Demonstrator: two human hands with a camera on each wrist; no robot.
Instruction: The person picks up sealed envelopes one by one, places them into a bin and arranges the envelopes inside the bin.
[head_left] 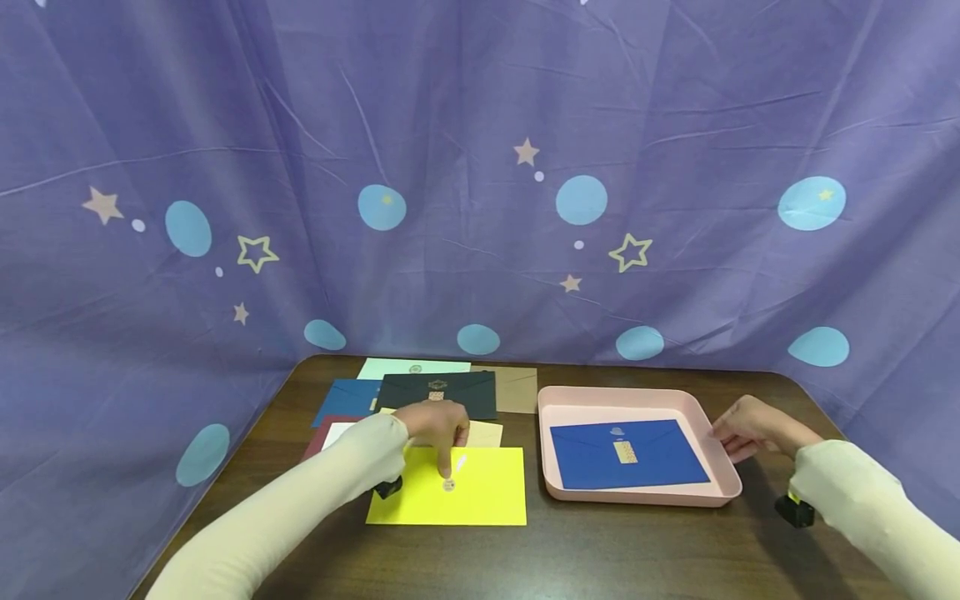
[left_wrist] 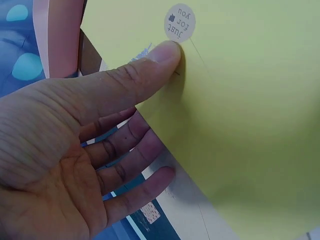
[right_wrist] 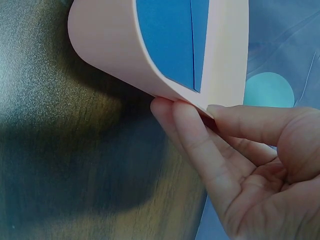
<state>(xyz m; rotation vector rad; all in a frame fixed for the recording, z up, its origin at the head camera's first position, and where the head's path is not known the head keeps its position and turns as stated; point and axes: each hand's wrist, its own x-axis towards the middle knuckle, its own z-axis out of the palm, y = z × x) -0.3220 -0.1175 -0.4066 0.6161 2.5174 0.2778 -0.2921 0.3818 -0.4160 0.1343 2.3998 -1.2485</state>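
Observation:
My left hand (head_left: 437, 421) holds a bright yellow envelope (head_left: 487, 492) at its far edge. In the left wrist view the thumb lies on top, its tip at a round "Just for you" sticker (left_wrist: 180, 22), while the other fingers reach under the envelope. At the right, my right hand (head_left: 757, 427) pinches the rim of a pink tray (head_left: 637, 497), thumb on the rim and fingertips against the outer wall. Inside the tray lies a dark blue envelope (head_left: 660, 458) with a small gold patch, over something white.
Behind the yellow envelope lies an overlapping spread of envelopes: black (head_left: 476, 400), brown (head_left: 517, 389), mint green (head_left: 375, 367), blue (head_left: 341, 398), cream (head_left: 487, 433) and dark red (head_left: 318, 437). All rest on a brown wooden table (head_left: 585, 550). A purple patterned curtain (head_left: 480, 125) hangs behind.

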